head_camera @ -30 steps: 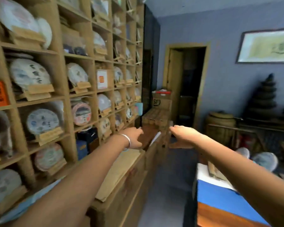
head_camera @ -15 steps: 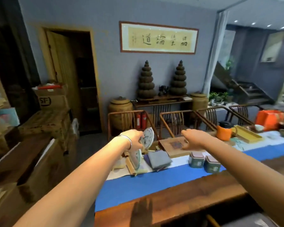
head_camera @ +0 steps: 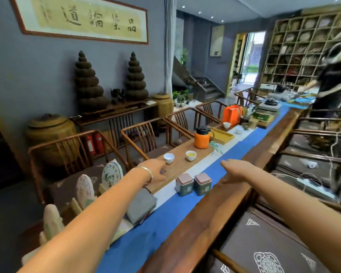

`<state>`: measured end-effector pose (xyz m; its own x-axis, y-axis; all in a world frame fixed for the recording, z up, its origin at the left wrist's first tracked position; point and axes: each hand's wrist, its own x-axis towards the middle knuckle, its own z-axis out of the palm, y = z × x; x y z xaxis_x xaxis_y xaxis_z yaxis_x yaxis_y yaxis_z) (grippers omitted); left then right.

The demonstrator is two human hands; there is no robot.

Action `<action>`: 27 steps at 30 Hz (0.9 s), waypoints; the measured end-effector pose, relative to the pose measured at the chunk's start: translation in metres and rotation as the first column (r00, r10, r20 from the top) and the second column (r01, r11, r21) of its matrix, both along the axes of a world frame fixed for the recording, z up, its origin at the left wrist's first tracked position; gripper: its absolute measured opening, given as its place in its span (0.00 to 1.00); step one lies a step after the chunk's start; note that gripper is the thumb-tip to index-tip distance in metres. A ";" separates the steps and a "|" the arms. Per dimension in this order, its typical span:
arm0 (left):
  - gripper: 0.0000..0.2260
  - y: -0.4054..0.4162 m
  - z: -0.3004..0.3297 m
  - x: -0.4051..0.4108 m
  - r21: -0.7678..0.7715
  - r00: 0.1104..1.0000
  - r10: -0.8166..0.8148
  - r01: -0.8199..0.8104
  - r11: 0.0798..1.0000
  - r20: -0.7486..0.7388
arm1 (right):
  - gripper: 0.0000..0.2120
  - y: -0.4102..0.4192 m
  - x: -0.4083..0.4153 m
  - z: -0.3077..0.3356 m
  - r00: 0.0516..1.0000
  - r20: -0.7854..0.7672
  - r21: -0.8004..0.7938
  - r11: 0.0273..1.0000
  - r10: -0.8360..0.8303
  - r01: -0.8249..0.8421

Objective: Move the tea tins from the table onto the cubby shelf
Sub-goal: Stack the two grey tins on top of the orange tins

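Observation:
Two square green tea tins with pinkish lids stand side by side on the blue runner of the long wooden table (head_camera: 195, 231): the left tin (head_camera: 184, 184) and the right tin (head_camera: 202, 183). My left hand (head_camera: 156, 170), with a silver bangle on the wrist, hovers just left of the tins over a wooden tea tray, fingers loosely curled, holding nothing. My right hand (head_camera: 234, 170) is stretched out to the right of the tins, fingers apart and empty. The cubby shelf I faced earlier is out of view.
A wooden tea tray (head_camera: 181, 164) carries two small cups and an orange thermos (head_camera: 202, 137). Wrapped tea cakes (head_camera: 111, 173) on stands and a grey cloth (head_camera: 141, 205) lie at the left. Chairs line both sides of the table. Another person (head_camera: 331, 81) stands far right by a wall shelf.
My view has swung right, from the cubby shelf to the table. Both empty hands now hang on either side of the two tins, which look closer.

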<state>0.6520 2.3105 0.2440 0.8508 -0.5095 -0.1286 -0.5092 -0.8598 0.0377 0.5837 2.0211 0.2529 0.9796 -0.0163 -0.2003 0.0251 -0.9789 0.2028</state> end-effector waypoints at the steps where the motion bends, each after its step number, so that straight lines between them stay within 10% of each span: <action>1: 0.19 -0.004 -0.007 0.007 -0.006 1.000 -0.011 0.011 1.000 -0.018 | 0.35 -0.002 0.005 -0.006 1.000 -0.012 -0.005 1.000 -0.009 0.009; 17: 0.24 -0.066 -0.125 0.157 0.034 0.967 0.127 -0.122 0.992 -0.223 | 0.34 -0.074 0.171 -0.124 0.979 -0.190 0.168 0.985 0.068 -0.036; 27: 0.34 -0.132 -0.226 0.209 -0.152 0.924 0.164 -0.227 0.962 -0.346 | 0.50 -0.119 0.273 -0.221 0.940 -0.298 0.259 0.962 0.163 -0.085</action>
<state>0.8613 2.1787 0.0182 0.8620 -0.3790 -0.3365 -0.2632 -0.9021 0.3419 0.8568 1.9024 0.0316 0.8567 0.1875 -0.4805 0.1731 -0.9821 -0.0745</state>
